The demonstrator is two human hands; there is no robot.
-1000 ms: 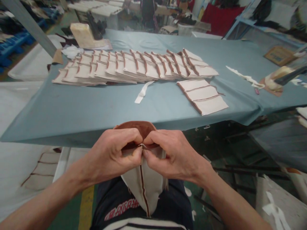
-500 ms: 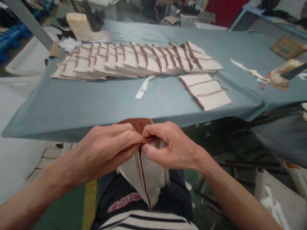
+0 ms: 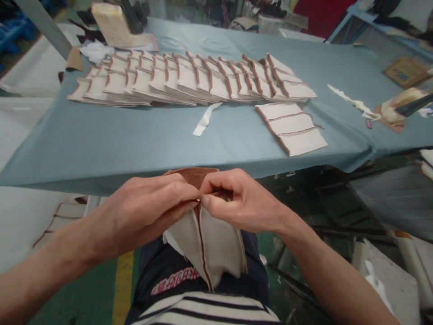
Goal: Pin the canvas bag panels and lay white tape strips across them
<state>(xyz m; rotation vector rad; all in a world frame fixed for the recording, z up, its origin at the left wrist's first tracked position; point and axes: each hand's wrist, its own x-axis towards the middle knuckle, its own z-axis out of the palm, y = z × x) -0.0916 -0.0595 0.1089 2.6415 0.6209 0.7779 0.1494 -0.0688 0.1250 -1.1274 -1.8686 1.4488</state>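
Over my lap hangs a cream fabric piece [image 3: 219,246] with brown edging and a brown seam down its middle; it looks like a sewn bag or pouch, its brown upper edge bent open. My left hand [image 3: 158,203] pinches that edge just left of the seam. Right beside it, my right hand [image 3: 237,198] grips the edge between thumb and curled forefinger. The fingertips of both hands nearly meet at the top of the seam. What lies inside the fold is hidden by my fingers.
On the blue-covered table [image 3: 135,140] lies a long overlapping row of cream pieces [image 3: 189,81] with brown edging. One single piece [image 3: 294,126] and a white strip [image 3: 206,119] lie nearer. A block-like holder [image 3: 113,27] stands back left, a cardboard box [image 3: 406,72] far right.
My fingertips have shifted slightly along the edge at the seam, and the fabric's right side hangs wider. The table sits a little higher in view.
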